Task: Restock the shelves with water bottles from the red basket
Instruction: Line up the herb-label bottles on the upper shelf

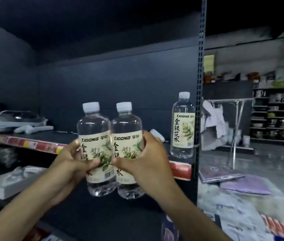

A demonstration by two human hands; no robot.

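Note:
Two clear water bottles with white caps and cream labels are held upright side by side in front of the dark shelf (64, 136). My left hand (73, 162) grips the left bottle (94, 129) around its label. My right hand (148, 159) grips the right bottle (126, 129) the same way. A third bottle of the same kind (183, 126) stands upright on the shelf at its right end, beside the perforated upright post (200, 84). A white cap-like shape (156, 133) lies on the shelf behind my right hand. The red basket is out of view.
Plastic-wrapped items (16, 120) lie on the shelf's left part. A white box (3, 185) sits on the lower shelf at left. Right of the post are cloths, purple packets (247, 185) and papers on a surface, with distant shelves of crockery (280, 119).

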